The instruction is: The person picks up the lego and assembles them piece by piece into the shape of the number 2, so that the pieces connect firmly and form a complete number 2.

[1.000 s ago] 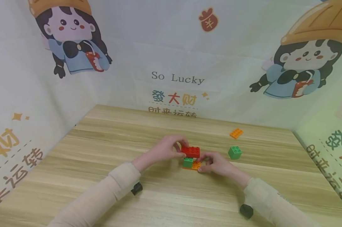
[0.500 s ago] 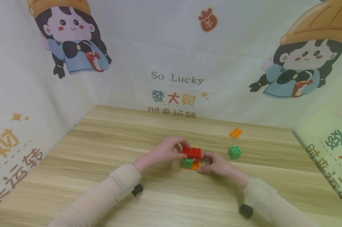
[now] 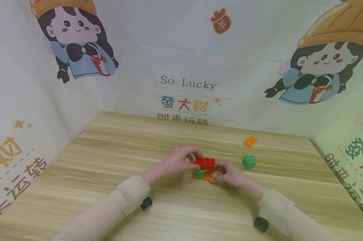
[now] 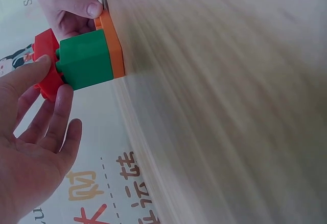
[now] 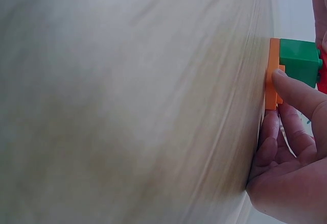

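Near the centre of the head view, just right of the middle, we see the left hand (image 3: 181, 160) with its thumb and fingers pinched on a red brick (image 3: 206, 164), which shows two rows of studs on top. We find this brick directly above a stacked green brick (image 3: 199, 174), and in the left wrist view, towards the upper left, we can make out green studs between the two, so the red one does not sit flush there. Its far end reaches rightward over the bare studs of a thin orange plate (image 3: 207, 176), on which the green brick stands at the left end.

We see the right hand (image 3: 232, 174) at the other end of that plate. At the right edge of the right wrist view, its thumb (image 5: 294, 92) presses the studded top while the fingers bear against the end, so the plate is clamped between them, low on the wood-grain table (image 3: 181, 214).

Further right in the head view we see a loose green brick (image 3: 249, 162) with four studs, and above it in the frame a loose orange plate (image 3: 250, 141), lying well apart from the stack. Across the upper half hangs a pale printed cloth (image 3: 133, 67), on which we read "So Lucky". Light sleeves (image 3: 109, 207) enter from the bottom corners.
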Available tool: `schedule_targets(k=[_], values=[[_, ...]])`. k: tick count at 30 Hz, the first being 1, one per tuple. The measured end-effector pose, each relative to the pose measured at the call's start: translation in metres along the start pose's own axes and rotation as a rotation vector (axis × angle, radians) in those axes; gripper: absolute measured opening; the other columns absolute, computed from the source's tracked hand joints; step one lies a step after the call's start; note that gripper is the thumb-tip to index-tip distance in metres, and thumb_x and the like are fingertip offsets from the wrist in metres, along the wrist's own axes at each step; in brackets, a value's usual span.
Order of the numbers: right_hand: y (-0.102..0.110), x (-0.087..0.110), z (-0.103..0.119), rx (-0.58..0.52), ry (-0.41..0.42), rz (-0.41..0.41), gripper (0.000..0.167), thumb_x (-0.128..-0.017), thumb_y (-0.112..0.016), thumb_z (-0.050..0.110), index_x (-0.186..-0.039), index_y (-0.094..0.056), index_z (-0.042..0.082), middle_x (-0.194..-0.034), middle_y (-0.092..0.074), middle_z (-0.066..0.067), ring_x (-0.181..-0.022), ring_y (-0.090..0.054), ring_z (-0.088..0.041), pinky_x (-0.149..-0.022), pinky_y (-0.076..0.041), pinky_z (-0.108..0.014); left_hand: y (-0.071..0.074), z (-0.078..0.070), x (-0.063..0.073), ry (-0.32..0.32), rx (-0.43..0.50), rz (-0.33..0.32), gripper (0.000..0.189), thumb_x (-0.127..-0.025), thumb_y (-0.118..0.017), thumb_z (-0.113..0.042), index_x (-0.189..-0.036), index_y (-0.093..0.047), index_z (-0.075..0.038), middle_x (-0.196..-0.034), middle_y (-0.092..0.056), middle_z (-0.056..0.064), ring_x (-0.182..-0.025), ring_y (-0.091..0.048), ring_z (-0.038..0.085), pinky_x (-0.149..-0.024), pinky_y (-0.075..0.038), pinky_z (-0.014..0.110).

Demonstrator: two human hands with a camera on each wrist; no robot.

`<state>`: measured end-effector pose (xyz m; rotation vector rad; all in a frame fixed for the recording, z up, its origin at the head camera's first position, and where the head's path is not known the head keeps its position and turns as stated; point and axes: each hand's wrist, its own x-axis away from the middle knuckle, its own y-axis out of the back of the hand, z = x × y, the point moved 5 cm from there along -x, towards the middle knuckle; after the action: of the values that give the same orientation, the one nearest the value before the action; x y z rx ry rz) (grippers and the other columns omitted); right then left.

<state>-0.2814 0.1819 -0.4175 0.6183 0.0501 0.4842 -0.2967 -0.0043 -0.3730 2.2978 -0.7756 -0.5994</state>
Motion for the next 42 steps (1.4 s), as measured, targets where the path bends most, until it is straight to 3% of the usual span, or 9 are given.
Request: schedule_targets(k=[13, 20, 30, 42], values=[[-0.0009, -0.0002, -0.0018, 0.016, -0.036, -0.002, 0.049, -0.082, -0.078, 0.014, -0.127, -0.062, 0.002, -0.066, -0.051, 0.003, -0.06, -0.044, -0.009, -0.054, -0.035, -0.019, -0.0022, 0.0029, 0.0021, -0.03, 0.037, -0.012, 0.032, -0.082, -0.077, -0.003, -0.111, -0.065, -0.009, -0.108, -0.071, 0.006, -0.081, -0.066, 0.011, -0.081, -0.058, 0.027], [-0.0002, 0.0004, 0.0012, 0.023, -0.002, 0.003, 0.052, -0.081, -0.078, 0.013, -0.128, -0.061, 0.0, -0.066, -0.049, 0.002, -0.06, -0.043, -0.01, -0.052, -0.034, -0.019, 0.0011, 0.0035, 0.0063, -0.059, 0.068, 0.012, 0.031, -0.084, -0.071, 0.002, -0.114, -0.066, -0.007, -0.114, -0.071, 0.01, -0.085, -0.07, 0.016, -0.09, -0.057, 0.03], [-0.0009, 0.0009, 0.0015, 0.019, -0.029, -0.003, 0.052, -0.082, -0.078, 0.014, -0.129, -0.061, 0.001, -0.066, -0.049, 0.002, -0.061, -0.043, -0.011, -0.053, -0.034, -0.019, 0.0037, 0.0026, 0.0082, -0.063, 0.008, 0.025, 0.027, -0.086, -0.071, -0.002, -0.111, -0.067, -0.01, -0.115, -0.071, 0.005, -0.089, -0.07, 0.01, -0.095, -0.055, 0.03], [-0.0003, -0.0003, 0.0, 0.006, -0.026, 0.009, 0.045, -0.082, -0.077, 0.012, -0.123, -0.062, -0.001, -0.067, -0.05, 0.002, -0.063, -0.044, -0.012, -0.055, -0.035, -0.019, 0.0044, -0.0004, 0.0086, -0.059, -0.047, 0.039, 0.024, -0.086, -0.071, -0.003, -0.108, -0.068, -0.013, -0.117, -0.071, 0.003, -0.102, -0.069, 0.016, -0.097, -0.054, 0.028]])
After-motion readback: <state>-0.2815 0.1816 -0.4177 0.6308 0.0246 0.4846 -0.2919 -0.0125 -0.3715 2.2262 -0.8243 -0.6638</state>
